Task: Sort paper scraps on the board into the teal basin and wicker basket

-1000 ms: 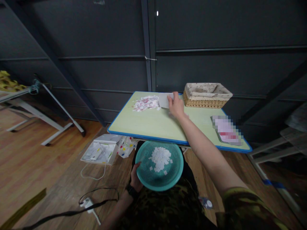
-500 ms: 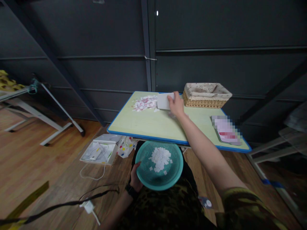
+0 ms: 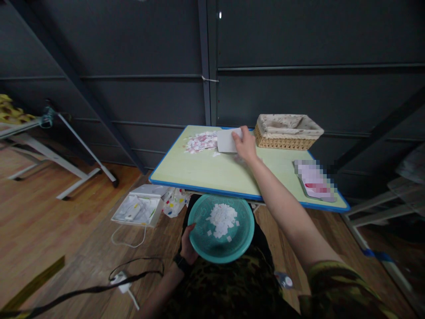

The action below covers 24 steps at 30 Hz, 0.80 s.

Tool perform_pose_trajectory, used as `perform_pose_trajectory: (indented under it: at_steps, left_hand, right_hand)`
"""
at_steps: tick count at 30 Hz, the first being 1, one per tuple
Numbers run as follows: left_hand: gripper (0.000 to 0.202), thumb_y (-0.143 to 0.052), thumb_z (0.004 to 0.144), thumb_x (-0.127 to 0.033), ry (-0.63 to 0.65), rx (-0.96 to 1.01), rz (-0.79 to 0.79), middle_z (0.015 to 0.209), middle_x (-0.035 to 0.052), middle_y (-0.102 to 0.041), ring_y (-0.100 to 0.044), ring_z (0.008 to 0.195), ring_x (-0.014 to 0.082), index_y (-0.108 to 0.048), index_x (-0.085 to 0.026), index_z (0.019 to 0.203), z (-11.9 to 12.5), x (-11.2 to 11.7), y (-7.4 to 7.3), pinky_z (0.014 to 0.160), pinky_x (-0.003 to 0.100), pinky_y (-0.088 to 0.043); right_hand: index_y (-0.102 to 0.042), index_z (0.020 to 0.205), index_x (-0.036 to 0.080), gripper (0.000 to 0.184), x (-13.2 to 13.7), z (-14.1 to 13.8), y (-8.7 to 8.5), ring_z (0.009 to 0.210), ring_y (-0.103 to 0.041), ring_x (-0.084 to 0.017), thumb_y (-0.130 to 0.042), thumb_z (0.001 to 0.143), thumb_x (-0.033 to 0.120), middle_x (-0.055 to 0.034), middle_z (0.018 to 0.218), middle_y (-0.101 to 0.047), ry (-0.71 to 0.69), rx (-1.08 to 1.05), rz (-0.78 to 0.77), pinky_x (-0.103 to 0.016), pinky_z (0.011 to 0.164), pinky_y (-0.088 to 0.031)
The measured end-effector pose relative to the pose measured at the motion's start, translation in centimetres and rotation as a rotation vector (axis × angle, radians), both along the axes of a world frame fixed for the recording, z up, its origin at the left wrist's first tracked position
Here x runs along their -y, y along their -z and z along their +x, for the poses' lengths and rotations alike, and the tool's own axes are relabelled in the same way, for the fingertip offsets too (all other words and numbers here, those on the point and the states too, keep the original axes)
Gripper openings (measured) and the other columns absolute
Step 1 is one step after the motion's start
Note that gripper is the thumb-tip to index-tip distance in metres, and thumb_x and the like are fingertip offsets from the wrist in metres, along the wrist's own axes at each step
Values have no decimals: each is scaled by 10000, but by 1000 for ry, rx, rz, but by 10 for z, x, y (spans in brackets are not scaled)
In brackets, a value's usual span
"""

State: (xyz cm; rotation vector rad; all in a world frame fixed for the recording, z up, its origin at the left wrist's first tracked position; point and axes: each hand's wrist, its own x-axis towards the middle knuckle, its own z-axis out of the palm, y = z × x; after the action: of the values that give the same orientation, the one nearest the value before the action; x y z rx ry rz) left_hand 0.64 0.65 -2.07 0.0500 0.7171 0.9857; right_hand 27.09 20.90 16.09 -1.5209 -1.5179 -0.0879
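My right hand (image 3: 245,144) grips a flat white card (image 3: 227,141) by its right end, low over the table (image 3: 199,173). The card's left edge meets a heap of small white and pinkish paper scraps (image 3: 201,141). Some more scraps lie partly hidden beneath my right hand. Down at my lap, my left hand (image 3: 189,243) holds the left rim of a green plastic sieve basket (image 3: 242,248). Inside that basket rests a pile of small white paper pieces (image 3: 222,219), with a few lying loose around it.
A cloth-lined wicker basket (image 3: 287,141) stands at the table's back right. A pixelated flat item (image 3: 315,181) lies near the right edge. On the floor at left are an open white box (image 3: 137,210), a spotted plastic bag (image 3: 175,201) and cables with a white plug (image 3: 121,281).
The view has shifted slightly. My right hand and the card remain at the edge of the scrap heap, and my left hand still holds the basket.
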Motion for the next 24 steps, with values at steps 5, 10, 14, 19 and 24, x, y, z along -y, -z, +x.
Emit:
perform_pose_trajectory:
  at_steps: [5,10,14,19,24]
  left_hand:
    - [258,-608,740,-272,8,20,53,937,127,-734,-621,1019,340,-667,-111,934,0,1,0,962,510,-402]
    - [223,-599,754,-272,6,26,58,918,126,-738,-626,1008,341,-676,-110,887,0,1,0,954,515,-408]
    - [189,-598,755,-240,-10,30,61,922,121,-740,-631,1006,332,-680,-115,871,1,1,1,952,509,-413]
    - [230,-590,767,-255,-4,26,71,929,134,-739,-633,1002,330,-679,-104,915,1,1,0,947,500,-418]
    - [257,-595,762,-255,2,20,61,936,129,-737,-640,986,322,-670,-105,957,0,1,1,940,487,-423]
  right_hand:
    - [-508,970,216,379,-3,2,0,804,-539,-240,-399,845,557,-67,832,-583,-91,-67,21,-410,774,-419]
    - [-512,929,221,347,-4,2,-1,799,-526,-229,-426,831,543,-61,827,-583,-105,-133,42,-406,783,-417]
    - [-514,856,215,321,-5,3,-1,754,-514,-212,-472,805,528,-52,792,-577,-159,-148,12,-390,750,-427]
    - [-514,878,211,356,-6,2,-1,781,-517,-211,-465,800,555,-56,819,-577,-165,-205,38,-388,766,-425]
    - [-511,888,211,375,-5,0,-1,789,-527,-216,-457,801,572,-56,823,-580,-192,-203,37,-392,778,-428]
